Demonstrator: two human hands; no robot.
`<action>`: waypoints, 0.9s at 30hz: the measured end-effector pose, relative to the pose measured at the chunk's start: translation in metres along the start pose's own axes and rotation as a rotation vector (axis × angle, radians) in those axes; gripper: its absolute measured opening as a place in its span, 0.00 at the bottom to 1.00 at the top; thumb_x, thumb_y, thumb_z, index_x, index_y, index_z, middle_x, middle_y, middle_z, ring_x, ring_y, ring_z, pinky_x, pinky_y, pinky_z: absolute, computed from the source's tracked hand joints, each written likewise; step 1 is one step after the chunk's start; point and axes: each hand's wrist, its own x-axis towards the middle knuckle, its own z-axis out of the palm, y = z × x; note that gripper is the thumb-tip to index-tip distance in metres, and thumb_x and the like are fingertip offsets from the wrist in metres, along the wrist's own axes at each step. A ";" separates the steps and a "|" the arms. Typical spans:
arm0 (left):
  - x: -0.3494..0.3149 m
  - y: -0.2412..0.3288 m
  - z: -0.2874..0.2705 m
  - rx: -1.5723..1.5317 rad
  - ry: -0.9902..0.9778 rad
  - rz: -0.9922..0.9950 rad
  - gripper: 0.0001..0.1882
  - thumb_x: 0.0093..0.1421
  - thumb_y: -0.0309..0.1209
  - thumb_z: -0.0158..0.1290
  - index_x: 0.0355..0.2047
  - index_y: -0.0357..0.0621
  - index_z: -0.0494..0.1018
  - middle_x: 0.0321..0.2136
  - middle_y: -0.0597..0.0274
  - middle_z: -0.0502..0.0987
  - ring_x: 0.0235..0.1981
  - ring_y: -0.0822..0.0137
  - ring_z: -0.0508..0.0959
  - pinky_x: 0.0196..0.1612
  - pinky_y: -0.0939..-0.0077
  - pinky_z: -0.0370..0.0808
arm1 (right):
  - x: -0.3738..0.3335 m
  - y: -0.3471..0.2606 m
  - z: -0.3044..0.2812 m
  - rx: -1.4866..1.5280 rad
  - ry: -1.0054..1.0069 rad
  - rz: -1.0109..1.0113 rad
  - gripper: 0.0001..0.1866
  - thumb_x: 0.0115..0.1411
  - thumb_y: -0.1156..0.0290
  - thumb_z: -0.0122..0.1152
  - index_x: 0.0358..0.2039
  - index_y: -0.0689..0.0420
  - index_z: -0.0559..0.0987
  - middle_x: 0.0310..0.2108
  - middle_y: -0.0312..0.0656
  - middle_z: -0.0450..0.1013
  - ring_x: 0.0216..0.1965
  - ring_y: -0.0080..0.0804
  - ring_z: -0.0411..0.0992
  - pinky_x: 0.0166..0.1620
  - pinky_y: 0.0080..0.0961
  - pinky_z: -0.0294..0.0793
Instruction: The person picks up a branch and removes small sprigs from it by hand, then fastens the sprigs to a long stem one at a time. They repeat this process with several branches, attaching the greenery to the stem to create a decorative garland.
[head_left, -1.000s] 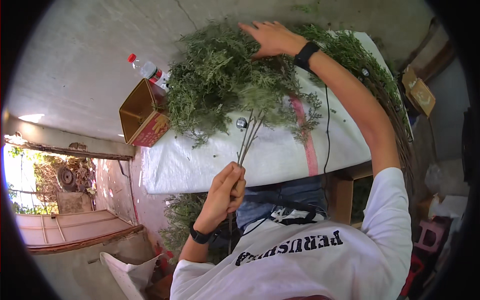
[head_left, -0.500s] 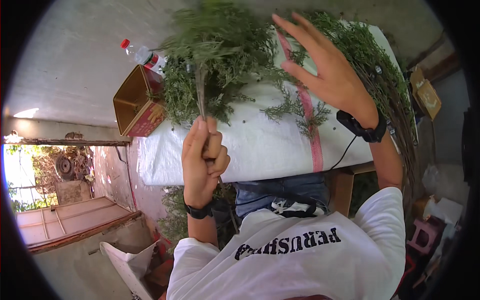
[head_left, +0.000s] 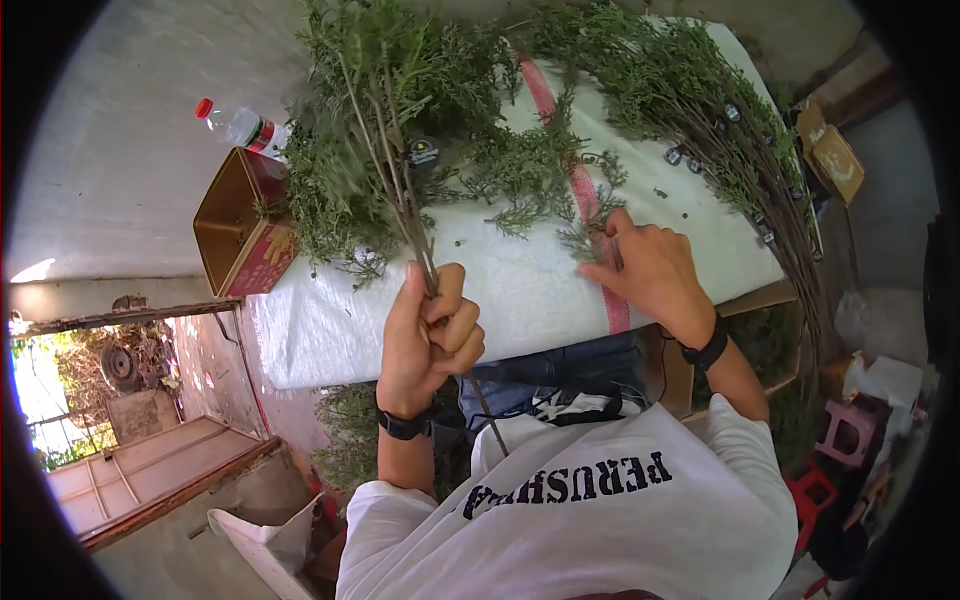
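My left hand (head_left: pixel 432 335) is closed round the lower stems of a bunch of green conifer branches (head_left: pixel 400 195), held upright above the near left of the table. One long thin stem runs down below that fist toward my shirt. The leafy tops fan out away from me. My right hand (head_left: pixel 652 268) hovers low over the white sheet, thumb and index finger apart, beside a small loose conifer sprig (head_left: pixel 585 238) lying on the red stripe. No object shows between its fingers. More loose sprigs (head_left: pixel 520 160) lie farther back, partly behind the bunch.
A white woven sheet (head_left: pixel 500 300) covers the table. On the left stand an open square tin (head_left: pixel 222 235) and a plastic bottle with a red cap (head_left: pixel 250 130). A pile of long branches (head_left: pixel 730 140) with small dark tags lies along the right side. A cardboard box (head_left: pixel 682 375) sits below.
My right hand has come down and toward me from above the sheet to the loose sprig. The bunch in my left hand has tilted left, and its blur has lessened.
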 end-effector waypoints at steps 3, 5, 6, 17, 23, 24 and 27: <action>0.002 0.005 -0.003 -0.083 -0.198 0.037 0.29 0.75 0.59 0.28 0.22 0.53 0.53 0.09 0.73 0.50 0.08 0.75 0.47 0.12 0.76 0.43 | 0.008 0.001 0.003 0.152 0.092 -0.116 0.16 0.57 0.63 0.71 0.38 0.60 0.77 0.22 0.45 0.77 0.26 0.49 0.78 0.32 0.39 0.76; 0.001 0.016 -0.005 -0.049 -0.217 0.168 0.30 0.75 0.58 0.28 0.24 0.52 0.56 0.09 0.73 0.52 0.08 0.76 0.48 0.12 0.76 0.44 | 0.009 0.002 -0.006 0.232 0.158 -0.148 0.14 0.58 0.65 0.69 0.38 0.61 0.77 0.24 0.46 0.79 0.26 0.45 0.79 0.32 0.36 0.76; -0.001 0.021 -0.005 -0.042 -0.215 0.232 0.30 0.75 0.58 0.27 0.24 0.51 0.58 0.08 0.72 0.53 0.08 0.76 0.49 0.13 0.76 0.45 | 0.009 0.004 -0.013 0.301 0.186 -0.122 0.12 0.59 0.68 0.68 0.38 0.62 0.78 0.26 0.47 0.80 0.26 0.42 0.80 0.32 0.33 0.77; 0.012 -0.007 0.037 0.648 0.304 0.446 0.25 0.78 0.45 0.30 0.59 0.39 0.67 0.13 0.64 0.68 0.08 0.83 0.52 0.13 0.83 0.48 | 0.007 -0.002 -0.067 1.261 0.331 -0.249 0.14 0.68 0.69 0.59 0.51 0.62 0.73 0.40 0.48 0.83 0.36 0.34 0.82 0.36 0.24 0.79; 0.044 -0.004 0.049 0.601 0.198 0.466 0.19 0.78 0.40 0.34 0.57 0.41 0.66 0.16 0.64 0.70 0.09 0.82 0.54 0.12 0.84 0.48 | 0.044 -0.015 -0.092 1.465 0.177 -0.479 0.15 0.71 0.66 0.56 0.53 0.61 0.72 0.44 0.50 0.82 0.45 0.39 0.82 0.42 0.25 0.81; 0.055 -0.004 0.049 0.581 0.196 0.486 0.17 0.78 0.39 0.35 0.53 0.42 0.67 0.16 0.63 0.70 0.09 0.83 0.53 0.13 0.84 0.48 | 0.052 -0.020 -0.090 1.460 0.176 -0.504 0.15 0.71 0.66 0.56 0.53 0.61 0.72 0.44 0.50 0.82 0.45 0.39 0.82 0.42 0.25 0.81; 0.084 0.002 0.044 0.543 0.184 0.531 0.14 0.78 0.38 0.36 0.47 0.43 0.67 0.16 0.63 0.71 0.09 0.83 0.51 0.14 0.85 0.48 | 0.079 -0.033 -0.077 1.593 0.107 -0.489 0.16 0.70 0.68 0.57 0.55 0.61 0.73 0.47 0.48 0.81 0.50 0.39 0.81 0.46 0.26 0.81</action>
